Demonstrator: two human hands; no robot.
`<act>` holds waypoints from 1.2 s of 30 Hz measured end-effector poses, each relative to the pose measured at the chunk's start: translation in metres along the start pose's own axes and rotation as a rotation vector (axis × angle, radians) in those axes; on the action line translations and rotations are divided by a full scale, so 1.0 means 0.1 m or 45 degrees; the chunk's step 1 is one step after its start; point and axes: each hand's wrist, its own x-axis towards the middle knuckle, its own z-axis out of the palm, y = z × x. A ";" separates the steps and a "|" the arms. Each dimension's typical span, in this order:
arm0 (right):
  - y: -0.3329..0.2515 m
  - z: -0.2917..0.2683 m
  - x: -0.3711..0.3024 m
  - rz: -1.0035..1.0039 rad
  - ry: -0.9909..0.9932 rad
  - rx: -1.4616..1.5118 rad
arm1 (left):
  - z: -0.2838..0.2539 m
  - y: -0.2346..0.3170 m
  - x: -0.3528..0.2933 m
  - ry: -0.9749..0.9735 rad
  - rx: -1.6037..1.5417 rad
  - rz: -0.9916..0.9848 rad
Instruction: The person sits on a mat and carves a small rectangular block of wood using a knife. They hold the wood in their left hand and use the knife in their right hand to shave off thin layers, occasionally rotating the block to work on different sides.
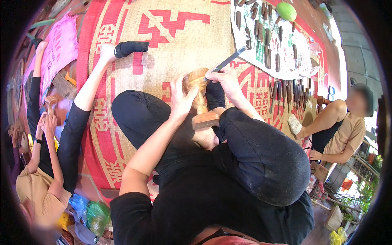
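Observation:
A pale carved wooden piece [197,77] with a rounded top, a narrow stem and a square block base stands between my bent legs. My left hand [181,98] wraps round its side, thumb across the front. My right hand [227,83] pinches a slim, straight grey tool [230,58] close to the carving's upper right side. The tool's far end points up and right; its tip is covered by my fingers, so its exact kind cannot be made out. The wooden base [205,120] rests by my bare foot [206,139].
Under me lies a red and straw-coloured woven mat [183,49]. At far right, a white cloth [286,67] bears several dark-handled tools and a green fruit [286,11]; more tools [290,92] lie below it. People sit left [41,179] and right [343,134].

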 end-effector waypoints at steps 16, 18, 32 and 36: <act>0.16 -0.05 0.19 0.015 0.143 0.125 | -0.09 -0.10 0.49 -0.361 -1.002 -0.781; 0.15 -0.10 0.15 0.013 0.192 0.136 | -0.13 -0.01 0.66 -0.488 -0.849 -0.798; 0.03 -0.30 0.01 0.018 0.076 0.325 | -0.23 -0.05 0.88 -0.928 -0.761 -0.658; 0.10 -0.24 0.00 0.144 0.009 0.242 | -0.27 -0.09 0.88 -1.057 -0.855 -0.633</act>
